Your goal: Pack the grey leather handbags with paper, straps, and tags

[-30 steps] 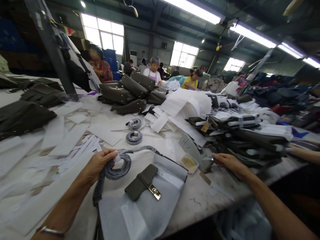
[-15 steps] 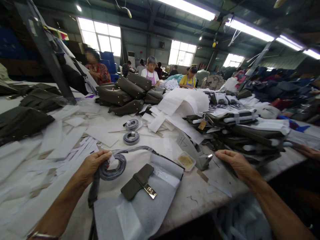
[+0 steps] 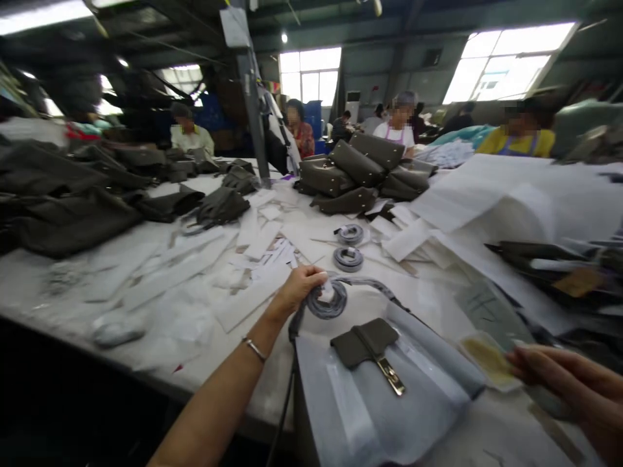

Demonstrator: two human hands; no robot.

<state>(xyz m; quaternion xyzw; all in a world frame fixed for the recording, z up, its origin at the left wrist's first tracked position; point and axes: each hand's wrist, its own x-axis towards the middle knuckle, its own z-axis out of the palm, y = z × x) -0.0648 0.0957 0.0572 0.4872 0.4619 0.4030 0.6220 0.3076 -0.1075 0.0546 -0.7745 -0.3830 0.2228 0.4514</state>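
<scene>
My left hand (image 3: 302, 287) pinches a coiled strap (image 3: 339, 303) in clear wrapping, with a white band at its middle. From the coil a wrapped strap arches over the handbag (image 3: 311, 383), which lies in white tissue paper on the table. Its olive tab with a gold clasp (image 3: 390, 377) stays uncovered. At the right my right hand (image 3: 559, 376) has thumb and fingers pressed together. Whatever is between them is too blurred to make out. Close to those fingertips are a small tub (image 3: 487, 363) with yellowish contents and a grey tape dispenser (image 3: 487, 311) with a handwritten mark.
Two more coiled straps (image 3: 348, 259) lie beyond the bag. Paper strips (image 3: 248, 285) litter the table's left side. Olive bags (image 3: 341, 175) are heaped at the back, others at far left. White sheets (image 3: 487, 194) cover the right. Several people sit behind a metal post (image 3: 256, 117).
The view has swung left, so everything sits farther right. My left hand still holds the coiled strap over the bag. My right hand has moved from the dispenser's tip to nearer the tub.
</scene>
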